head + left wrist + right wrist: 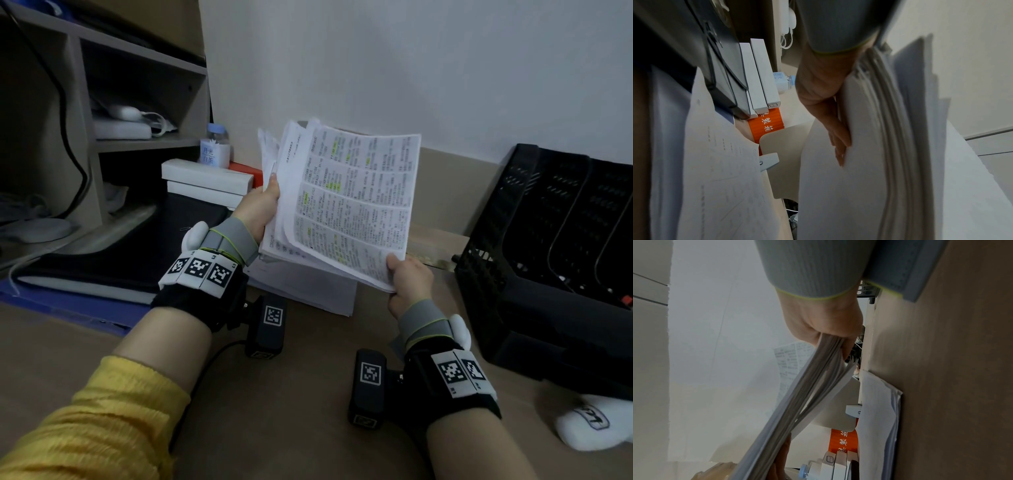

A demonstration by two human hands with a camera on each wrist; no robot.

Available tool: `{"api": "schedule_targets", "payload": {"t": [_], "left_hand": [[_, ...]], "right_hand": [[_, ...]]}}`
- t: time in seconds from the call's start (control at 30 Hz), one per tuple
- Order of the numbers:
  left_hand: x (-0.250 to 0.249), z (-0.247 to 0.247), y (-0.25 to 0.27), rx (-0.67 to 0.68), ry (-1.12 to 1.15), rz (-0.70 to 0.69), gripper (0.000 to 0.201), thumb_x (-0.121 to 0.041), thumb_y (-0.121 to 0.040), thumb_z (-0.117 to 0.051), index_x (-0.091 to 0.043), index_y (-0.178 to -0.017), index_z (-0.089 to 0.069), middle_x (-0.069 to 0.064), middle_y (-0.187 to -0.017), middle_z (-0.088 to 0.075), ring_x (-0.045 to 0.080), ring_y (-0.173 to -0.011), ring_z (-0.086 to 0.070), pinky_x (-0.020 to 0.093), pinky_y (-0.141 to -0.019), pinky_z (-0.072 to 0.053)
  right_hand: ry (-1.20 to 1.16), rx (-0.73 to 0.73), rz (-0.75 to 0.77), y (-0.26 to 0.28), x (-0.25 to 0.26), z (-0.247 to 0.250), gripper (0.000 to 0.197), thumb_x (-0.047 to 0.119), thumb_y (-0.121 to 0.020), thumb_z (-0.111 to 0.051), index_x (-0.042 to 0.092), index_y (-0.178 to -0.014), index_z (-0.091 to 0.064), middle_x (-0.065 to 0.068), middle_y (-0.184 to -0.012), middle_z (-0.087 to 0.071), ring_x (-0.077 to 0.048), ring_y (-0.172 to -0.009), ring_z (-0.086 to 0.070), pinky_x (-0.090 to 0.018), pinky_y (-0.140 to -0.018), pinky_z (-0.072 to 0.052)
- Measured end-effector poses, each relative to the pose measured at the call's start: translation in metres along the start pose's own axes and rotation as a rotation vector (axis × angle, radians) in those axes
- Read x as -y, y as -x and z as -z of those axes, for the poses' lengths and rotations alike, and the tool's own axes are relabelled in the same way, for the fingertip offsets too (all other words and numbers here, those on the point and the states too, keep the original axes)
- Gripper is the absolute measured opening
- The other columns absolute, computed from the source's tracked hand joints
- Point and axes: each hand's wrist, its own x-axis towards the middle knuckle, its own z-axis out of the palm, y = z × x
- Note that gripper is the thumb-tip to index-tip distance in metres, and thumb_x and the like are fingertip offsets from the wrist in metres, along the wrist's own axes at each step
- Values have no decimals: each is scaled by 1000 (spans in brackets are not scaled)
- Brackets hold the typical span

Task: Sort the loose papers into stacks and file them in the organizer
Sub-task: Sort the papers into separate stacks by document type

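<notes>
Two hands hold one thick sheaf of papers [342,202] raised off the desk [308,394], at about 12 o'clock from the person's body. Left hand [258,209] grips the sheaf's left edge, thumb on the printed face and fingers [838,142] laid fairly straight along the blank back, as the left wrist view shows. Right hand [409,284] pinches the near right corner, thumb on top and fingers curled beneath; the right wrist view shows the sheet edges fanning out from that pinch. Top sheet carries dense print with yellow highlighting.

Judgement: the sheaf is tilted toward the face so the top page can be read and classed, and the two-edge hold keeps the uneven sheets from sliding apart.

A second stack of papers [308,291] lies flat on the desk directly under the raised sheaf, probably a sorted pile. Black mesh organizer [548,246] stands at 2 o'clock, well apart from the hands; whether its slots hold any paper cannot be told. White boxes [209,181] and a small bottle [215,144] sit at 10 o'clock.

Risk: loose inner sheets may slip when either hand lets go.
</notes>
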Motion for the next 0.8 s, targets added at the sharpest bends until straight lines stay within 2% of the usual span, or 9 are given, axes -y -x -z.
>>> {"api": "schedule_targets", "payload": {"t": [0.13,0.27,0.3,0.37,0.4,0.47,0.6,0.7,0.8], "left_hand": [[1,0,1,-19,-37,-21,51,-48,-102,-31,-12,-128,-55,1,-100,-66,13,-77,-63,24,-59,-47],[-1,-1,5,-25,-83,-45,50,-48,-102,-31,-14,-131,-53,0,-103,-66,10,-74,-61,23,-56,-45],[-1,-1,6,-23,-89,-44,49,-48,-102,-31,-14,-131,-52,-1,-100,-65,10,-73,-60,23,-56,-45],[-2,-2,8,-16,-93,-37,49,-48,-102,-31,-15,-130,-52,0,-100,-64,11,-74,-61,24,-57,-46],[-2,-3,9,-14,-101,-36,48,-48,-102,-31,-15,-129,-52,1,-100,-64,12,-74,-61,24,-57,-46],[-3,-4,9,-4,-132,-40,47,-48,-102,-30,-15,-126,-53,1,-103,-63,15,-78,-61,25,-61,-46],[-3,-5,11,4,-150,-44,54,-49,-102,-30,-11,-132,-53,7,-124,-60,20,-91,-61,30,-76,-48],[-3,-7,10,-2,-188,-52,52,-46,-103,-28,-10,-131,-53,2,-117,-60,9,-75,-56,23,-62,-43],[-5,-6,8,-21,-249,-55,54,-45,-104,-24,-10,-135,-50,-1,-115,-56,8,-75,-50,14,-54,-37]], "right_hand": [[-41,-44,-19,-3,-3,1,10,1,-93,-53,-4,-88,-59,-11,-89,-64,-22,-74,-57,-32,-72,-49],[-45,-56,-22,-9,-3,3,15,-2,-91,-55,9,-82,-58,-10,-91,-62,-20,-74,-59,-34,-76,-53],[-53,-53,-21,-9,-2,4,11,-2,-90,-56,8,-92,-59,-11,-96,-62,-21,-77,-61,-38,-83,-54],[-51,-41,-49,-12,-1,6,35,-3,-87,-59,5,-121,-52,-13,-109,-62,-28,-93,-64,-48,-92,-52],[-46,-30,-75,-11,0,6,44,-2,-87,-61,5,-128,-48,-15,-113,-62,-30,-99,-64,-51,-93,-51],[3,5,-131,-12,2,8,41,1,-87,-61,1,-126,-52,-18,-115,-64,-33,-99,-65,-51,-90,-53],[87,79,-216,-17,1,15,27,4,-90,-58,3,-117,-59,-16,-106,-66,-26,-76,-64,-37,-62,-54],[133,0,-189,-22,-2,27,17,-1,-90,-55,9,-103,-60,-10,-83,-63,-22,-62,-59,-27,-46,-50],[230,-28,-140,-28,-5,43,23,-8,-90,-46,10,-78,-55,-10,-68,-54,-20,-43,-49,-12,-30,-33]]}}
